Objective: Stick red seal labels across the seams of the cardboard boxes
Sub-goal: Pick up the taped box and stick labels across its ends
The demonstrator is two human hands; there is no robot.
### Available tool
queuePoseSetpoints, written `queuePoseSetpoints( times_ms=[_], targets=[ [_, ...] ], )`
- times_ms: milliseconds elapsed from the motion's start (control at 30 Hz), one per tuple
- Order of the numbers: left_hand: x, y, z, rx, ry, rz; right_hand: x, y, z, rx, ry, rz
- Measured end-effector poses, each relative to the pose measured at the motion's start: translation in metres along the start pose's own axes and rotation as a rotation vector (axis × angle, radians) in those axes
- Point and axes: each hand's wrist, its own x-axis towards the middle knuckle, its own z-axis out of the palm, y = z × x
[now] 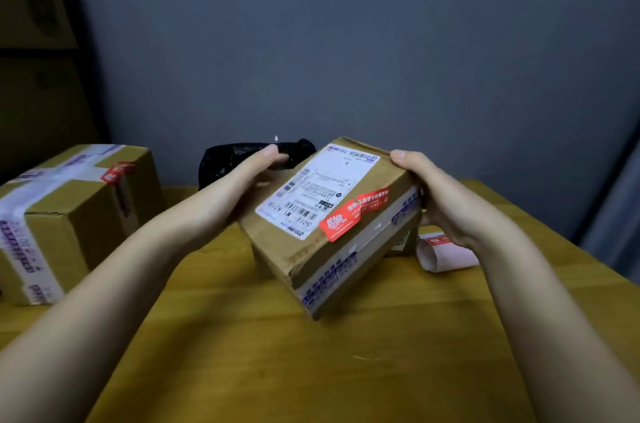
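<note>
A small cardboard box [311, 249] is held tilted above the wooden table [277, 353]. It carries a white shipping label and a red seal label [349, 213] stuck over its top edge beside the taped seam. My left hand [252, 173] grips the box's far left side. My right hand [440, 200] grips its right end, thumb on top. A roll of red seal labels [446, 252] lies on the table under my right wrist. At the left stands a bigger taped cardboard box [69, 214] with a red seal label [117, 173] on its top edge.
A black plastic bag [242, 159] lies behind the small box, against the grey wall. Dark shelving with boxes fills the far left. The table's right edge runs close past the label roll.
</note>
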Motion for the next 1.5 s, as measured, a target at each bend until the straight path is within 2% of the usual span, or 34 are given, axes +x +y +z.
queuePoseSetpoints(
  times_ms=[33,200,300,367,533,633,700,767,833,900,967,1333,1500],
  targets=[
    [-0.004,0.001,-0.003,0.058,0.049,0.100,-0.002,0.001,-0.005,0.024,0.020,0.001],
    [-0.056,-0.025,-0.020,0.619,-0.017,0.841,-0.002,0.006,-0.020,0.094,0.070,0.001],
    [-0.055,-0.035,-0.014,1.006,-0.008,1.074,0.001,0.008,-0.018,0.106,0.102,0.030],
    [-0.051,-0.041,-0.008,1.113,0.002,1.148,0.001,0.008,-0.015,0.121,0.100,0.062],
    [-0.040,-0.057,-0.002,1.098,0.101,1.185,-0.003,0.009,-0.010,0.141,0.099,0.093],
    [-0.039,-0.056,-0.002,1.043,0.088,1.170,-0.010,0.004,-0.009,0.102,0.102,0.085],
    [-0.039,-0.055,-0.003,1.009,0.070,1.182,-0.013,0.003,-0.006,0.011,0.177,0.035],
    [-0.038,-0.055,-0.004,0.977,0.057,1.169,-0.013,0.009,-0.002,-0.142,0.360,-0.137],
    [-0.038,-0.055,-0.007,0.937,0.055,1.139,-0.017,0.014,0.003,-0.278,0.528,-0.415],
    [-0.039,-0.055,-0.011,0.906,0.050,1.098,-0.021,0.015,0.006,-0.462,0.573,-0.646],
    [-0.039,-0.056,-0.015,0.907,0.033,1.070,-0.021,0.015,0.009,-0.564,0.549,-0.748],
    [-0.037,-0.064,-0.019,0.827,-0.019,1.021,-0.017,0.014,0.018,-0.468,0.488,-0.834],
    [-0.038,-0.066,-0.018,0.805,-0.022,1.000,-0.020,0.014,0.020,-0.523,0.543,-0.880]
  ],
)
